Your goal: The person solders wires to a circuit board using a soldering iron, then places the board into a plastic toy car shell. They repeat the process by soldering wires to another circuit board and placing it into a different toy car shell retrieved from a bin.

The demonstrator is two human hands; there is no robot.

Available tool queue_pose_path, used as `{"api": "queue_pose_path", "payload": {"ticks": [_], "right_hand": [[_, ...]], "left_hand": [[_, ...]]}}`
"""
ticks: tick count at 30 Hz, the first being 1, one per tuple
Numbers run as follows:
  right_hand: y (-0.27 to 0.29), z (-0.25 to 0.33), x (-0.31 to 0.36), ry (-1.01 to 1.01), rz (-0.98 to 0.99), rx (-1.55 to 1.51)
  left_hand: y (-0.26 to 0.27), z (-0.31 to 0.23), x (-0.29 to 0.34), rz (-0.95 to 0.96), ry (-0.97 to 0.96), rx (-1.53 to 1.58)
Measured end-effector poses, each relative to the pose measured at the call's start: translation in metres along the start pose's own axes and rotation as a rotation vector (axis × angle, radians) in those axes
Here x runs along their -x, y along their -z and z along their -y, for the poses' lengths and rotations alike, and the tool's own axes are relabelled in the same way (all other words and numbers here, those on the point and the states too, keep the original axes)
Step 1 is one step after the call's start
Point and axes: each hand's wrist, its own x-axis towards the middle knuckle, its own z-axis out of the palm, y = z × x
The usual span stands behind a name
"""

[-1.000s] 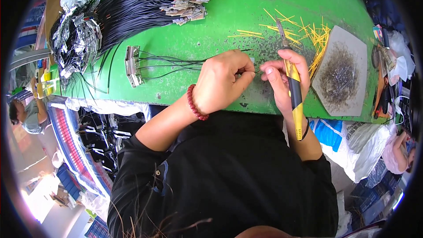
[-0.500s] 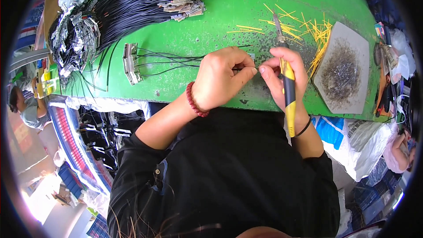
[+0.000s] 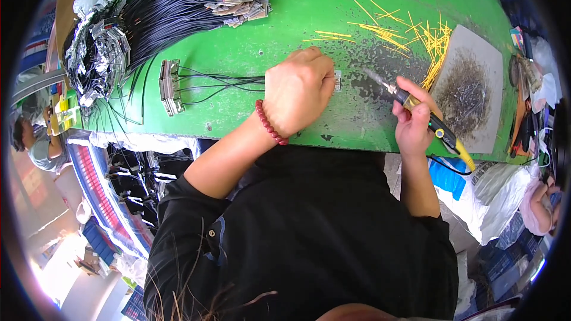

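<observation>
My left hand is closed, back up, over the ends of several thin black wires. Its fingertips are hidden beneath it. The wires run left to a row of small metal connector pieces on the green bench. A small silvery piece shows just past my fingers on the right. My right hand grips a yellow-and-black soldering iron, its metal tip pointing up and left above the bench, apart from the left hand.
Thin yellow sticks lie scattered at the back right, beside a grey board with a dark, scorched middle. A big bundle of black cables with metal-and-tan ends fills the back left. Tools lie along the right edge.
My right hand has drawn back to the right, and the soldering iron has tipped over, its tip lower and its handle swung right. My left hand has turned more palm down.
</observation>
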Motion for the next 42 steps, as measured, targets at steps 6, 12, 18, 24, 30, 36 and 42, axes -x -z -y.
{"api": "queue_pose_path", "payload": {"ticks": [6,12,18,24,30,36,42], "right_hand": [[-0.005,-0.007,0.003,-0.071,-0.037,-0.044],[-0.005,-0.008,0.002,-0.081,-0.004,-0.020],[-0.007,-0.006,0.002,-0.084,0.025,0.013],[-0.004,-0.011,0.003,-0.091,0.031,0.016],[-0.001,-0.014,0.002,-0.038,-0.025,-0.051],[-0.002,-0.015,0.002,-0.035,0.027,-0.009],[-0.002,-0.014,0.004,-0.024,0.052,0.002]], "left_hand": [[-0.001,0.002,-0.003,0.012,-0.024,-0.002],[0.000,0.003,-0.004,0.041,-0.003,0.013],[0.001,0.003,-0.004,0.044,0.004,0.023],[-0.001,0.005,-0.004,0.040,0.002,0.017],[0.002,0.004,-0.006,0.048,-0.008,0.020],[0.003,0.004,-0.008,0.087,-0.010,-0.028],[0.006,0.001,-0.012,0.134,-0.013,-0.074]]}}
